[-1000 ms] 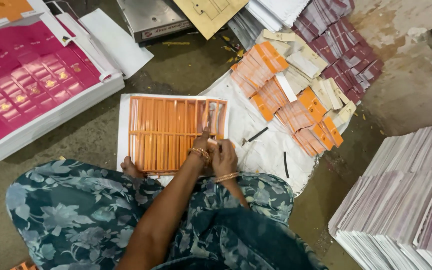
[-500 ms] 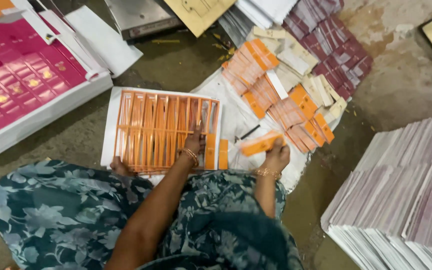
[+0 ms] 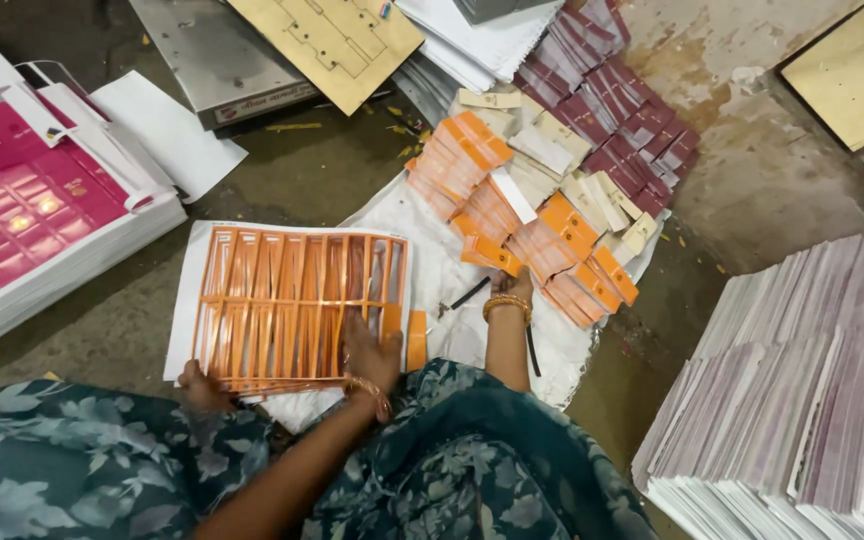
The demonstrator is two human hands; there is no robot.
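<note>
Orange die-cut sheets (image 3: 292,300), cut into long narrow strips inside a frame, lie in a low stack on a white backing sheet (image 3: 184,300) on the floor, just in front of the seated person's knees.

At the far left sits a thick stack of pink printed sheets (image 3: 32,220) with loose white sheets (image 3: 167,125) beside it. Right of these, at the far edge, a grey metal plate (image 3: 217,50) lies under a tan die board (image 3: 327,40).

The left hand (image 3: 370,352) rests palm down, fingers spread flat, on the near right corner of the orange stack, pressing on it rather than gripping anything; a bangle sits at the wrist. Just right of it a loose orange strip (image 3: 416,340) lies at the stack's edge.

The right hand (image 3: 514,290) reaches farther out over a white floor sheet (image 3: 432,250). Its fingers touch a small bundle of orange cut pieces (image 3: 490,253) at the near end of the piles; whether they are closed around it I cannot tell. A dark pen-like stick (image 3: 467,294) lies just left of that wrist.

Beyond lie fanned piles of orange and cream cut pieces (image 3: 552,210), with a row of maroon pieces (image 3: 622,110) behind. At the near right rise tall stacks of pale purple sheets (image 3: 812,400).
</note>
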